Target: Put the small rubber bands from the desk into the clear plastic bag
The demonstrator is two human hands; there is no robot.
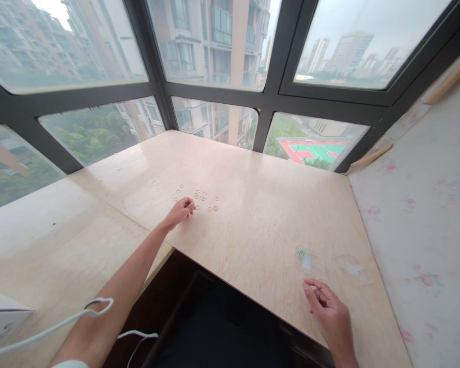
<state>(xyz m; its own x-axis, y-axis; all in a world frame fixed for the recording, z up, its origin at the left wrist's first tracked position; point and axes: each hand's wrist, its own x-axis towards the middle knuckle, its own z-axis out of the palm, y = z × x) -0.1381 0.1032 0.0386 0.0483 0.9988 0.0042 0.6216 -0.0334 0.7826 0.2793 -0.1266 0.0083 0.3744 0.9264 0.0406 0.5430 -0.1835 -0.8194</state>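
Observation:
My left hand (pixel 181 211) is over the pale tabletop at the near left of a scatter of small thin rings (pixel 197 194). Its fingers are curled together, and whatever they hold, if anything, is hidden. The rings look like little elastic bands, mostly yellowish or pale, with a reddish ring (pixel 215 208) at the right. My right hand (pixel 329 313) is above the table's front edge, thumb and forefinger pinched together; anything between the tips is too small to make out. Just beyond it lies a clear plastic bag (pixel 308 262) with green rings (pixel 301 252) inside.
Another clear plastic bag (pixel 353 268) lies to the right, near the flowered wall (pixel 417 220). Dark-framed windows border the tabletop (pixel 253 214) at the back. A white cable (pixel 53 329) crosses my left forearm, and a white box (pixel 3 314) stands at the left edge.

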